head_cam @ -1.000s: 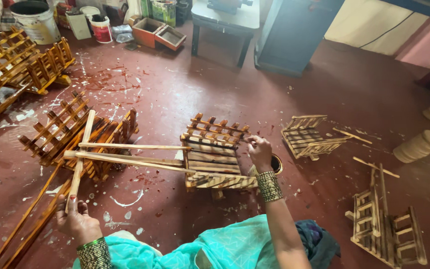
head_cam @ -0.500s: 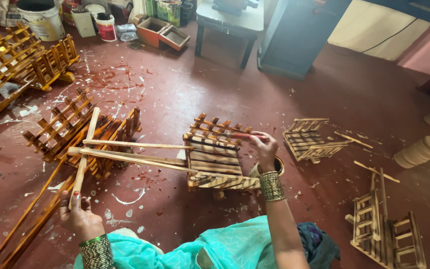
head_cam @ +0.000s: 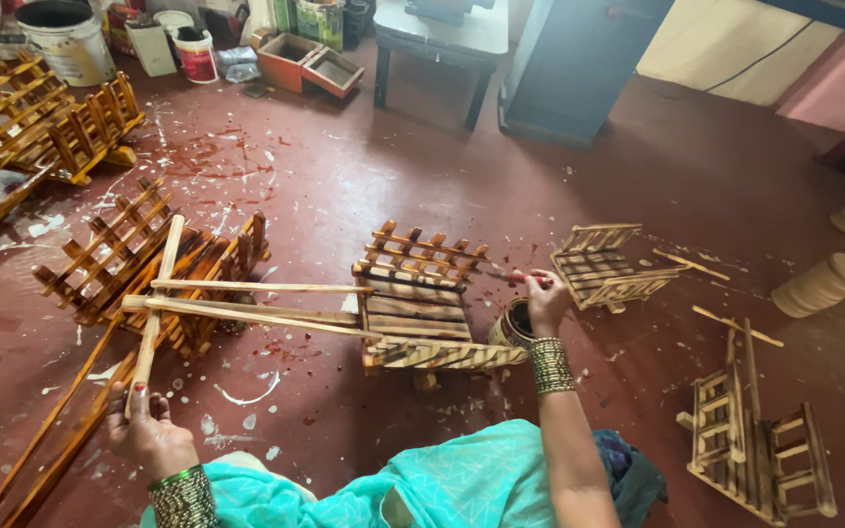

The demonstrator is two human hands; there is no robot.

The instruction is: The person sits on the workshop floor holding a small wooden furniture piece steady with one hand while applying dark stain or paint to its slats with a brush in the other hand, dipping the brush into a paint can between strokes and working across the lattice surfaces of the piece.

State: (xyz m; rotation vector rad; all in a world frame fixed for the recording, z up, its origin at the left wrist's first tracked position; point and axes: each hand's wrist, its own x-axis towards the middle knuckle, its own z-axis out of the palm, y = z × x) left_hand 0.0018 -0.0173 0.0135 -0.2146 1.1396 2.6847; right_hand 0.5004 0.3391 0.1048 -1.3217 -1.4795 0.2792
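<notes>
A wooden slatted rack (head_cam: 421, 298) was set on the dark red floor (head_cam: 364, 166) before the seated person, propped on a frame of long pale sticks (head_cam: 246, 303). The handle end of that frame was gripped by the left hand (head_cam: 149, 435), fingers curled closed around it. A thin brush (head_cam: 515, 278) with a reddish handle was pinched in the right hand (head_cam: 545, 298), held just above a small tin (head_cam: 511, 325) beside the rack. Further slatted racks (head_cam: 149, 259) were stacked to the left; another (head_cam: 603, 264) lay to the right. Paint buckets (head_cam: 66, 39) were ranged along the far wall.
</notes>
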